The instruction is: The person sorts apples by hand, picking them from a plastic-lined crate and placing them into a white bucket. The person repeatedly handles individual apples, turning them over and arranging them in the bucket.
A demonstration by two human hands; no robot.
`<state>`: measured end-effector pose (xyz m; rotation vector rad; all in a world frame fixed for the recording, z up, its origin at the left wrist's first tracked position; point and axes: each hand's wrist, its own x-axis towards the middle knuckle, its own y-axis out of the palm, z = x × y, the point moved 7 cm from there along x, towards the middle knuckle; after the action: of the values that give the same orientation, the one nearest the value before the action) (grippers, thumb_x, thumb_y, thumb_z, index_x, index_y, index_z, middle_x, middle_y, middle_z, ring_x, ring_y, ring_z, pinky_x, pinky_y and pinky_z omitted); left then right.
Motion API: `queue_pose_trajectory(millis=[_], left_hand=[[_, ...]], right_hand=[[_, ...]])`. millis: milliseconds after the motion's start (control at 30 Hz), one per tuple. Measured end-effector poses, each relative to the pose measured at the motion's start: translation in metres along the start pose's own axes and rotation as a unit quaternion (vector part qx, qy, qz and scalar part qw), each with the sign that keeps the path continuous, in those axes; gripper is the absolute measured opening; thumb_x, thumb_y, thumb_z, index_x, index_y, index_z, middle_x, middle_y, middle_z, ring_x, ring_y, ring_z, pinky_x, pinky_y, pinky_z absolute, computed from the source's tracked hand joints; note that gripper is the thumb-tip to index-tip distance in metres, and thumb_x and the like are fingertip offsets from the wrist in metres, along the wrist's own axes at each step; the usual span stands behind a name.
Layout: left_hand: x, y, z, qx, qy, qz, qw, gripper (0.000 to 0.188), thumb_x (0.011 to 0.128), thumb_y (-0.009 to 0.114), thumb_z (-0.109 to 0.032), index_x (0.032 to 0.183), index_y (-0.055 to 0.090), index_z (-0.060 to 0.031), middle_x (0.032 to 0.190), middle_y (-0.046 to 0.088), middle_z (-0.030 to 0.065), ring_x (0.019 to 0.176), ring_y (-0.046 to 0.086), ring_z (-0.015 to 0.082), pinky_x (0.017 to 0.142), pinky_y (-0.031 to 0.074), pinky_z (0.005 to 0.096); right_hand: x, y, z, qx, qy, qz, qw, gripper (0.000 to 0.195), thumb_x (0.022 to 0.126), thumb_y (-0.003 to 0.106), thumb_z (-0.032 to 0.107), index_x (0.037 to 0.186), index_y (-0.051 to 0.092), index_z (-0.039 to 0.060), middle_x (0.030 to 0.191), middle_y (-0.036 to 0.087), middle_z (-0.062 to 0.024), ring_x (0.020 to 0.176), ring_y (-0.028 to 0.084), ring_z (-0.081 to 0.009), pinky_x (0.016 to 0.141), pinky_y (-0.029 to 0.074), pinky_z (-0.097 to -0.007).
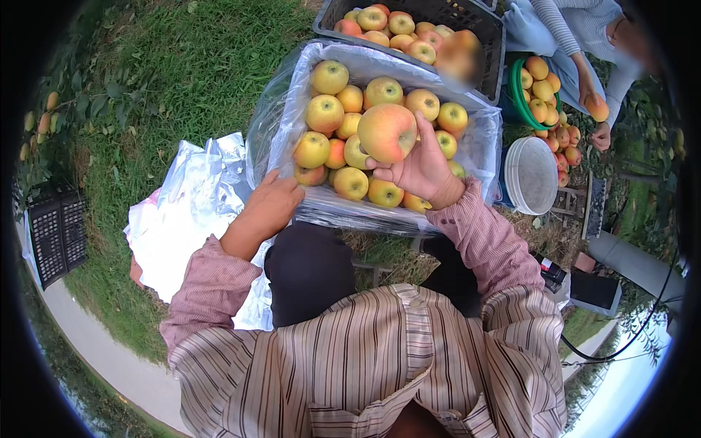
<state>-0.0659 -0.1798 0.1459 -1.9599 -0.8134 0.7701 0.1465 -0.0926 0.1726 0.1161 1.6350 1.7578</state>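
My right hand (419,167) holds a yellow-red apple (388,133) above a crate lined with clear plastic film (471,145). More yellow-green apples (325,113) lie in that crate, several of them partly hidden by my hand and the held apple. At the crate's near left corner, my left hand (274,200) rests by the film edge with its fingers bent; whether it pinches the film I cannot tell. Just left of this hand lies a pile of shiny silver sheeting (191,202).
Beyond the lined crate stands a black plastic crate (491,55) of apples. To the right are a green-rimmed bucket (515,93) of apples, a white bucket (530,175) and loose apples (563,145). A co-worker's hand (587,87) holds an apple. A black crate (57,232) stands far left.
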Motion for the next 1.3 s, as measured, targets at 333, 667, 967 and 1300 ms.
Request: queue_pose_trajectory(millis=[333,667,967,1300], left_hand=[[-0.025,-0.002,0.013,-0.070,0.000,-0.035,0.997,0.029,0.088,0.057,-0.003,0.117,0.060,-0.0107,0.106,0.055,0.0064,0.110,0.058,0.0266,0.114,0.032,0.0553],[-0.029,-0.004,0.021,-0.105,-0.005,-0.038,0.994,0.032,0.088,0.059,-0.003,0.119,0.060,-0.0109,0.110,0.056,0.0053,0.114,0.057,0.0240,0.115,0.032,0.0542],[-0.029,-0.002,0.025,-0.131,0.003,-0.016,0.991,0.036,0.087,0.061,-0.004,0.123,0.060,-0.0103,0.118,0.057,0.0058,0.121,0.056,0.0252,0.115,0.032,0.0528],[-0.027,-0.009,0.025,-0.126,0.012,-0.016,0.992,0.038,0.086,0.064,-0.004,0.123,0.061,-0.0103,0.118,0.061,0.0057,0.123,0.056,0.0253,0.114,0.032,0.0522]], right_hand=[[0.044,-0.028,-0.055,-0.095,-0.003,-0.123,0.988,0.056,0.105,0.046,0.051,0.139,0.048,0.0058,0.123,0.066,-0.0175,0.103,0.070,-0.0360,0.080,0.062,-0.0397],[0.061,-0.061,-0.080,-0.227,0.034,-0.227,0.946,0.061,0.098,0.058,0.052,0.134,0.049,0.0033,0.125,0.063,-0.0201,0.105,0.068,-0.0321,0.085,0.059,-0.0398],[0.069,-0.042,-0.099,-0.769,-0.032,-0.211,0.603,0.067,0.083,0.077,0.038,0.126,0.047,-0.0054,0.113,0.061,-0.0295,0.106,0.064,-0.0421,0.092,0.051,-0.0462],[0.079,-0.048,-0.091,-0.864,-0.010,-0.079,0.497,0.047,0.089,0.071,0.038,0.110,0.056,-0.0005,0.102,0.068,-0.0251,0.097,0.065,-0.0432,0.086,0.050,-0.0508]])
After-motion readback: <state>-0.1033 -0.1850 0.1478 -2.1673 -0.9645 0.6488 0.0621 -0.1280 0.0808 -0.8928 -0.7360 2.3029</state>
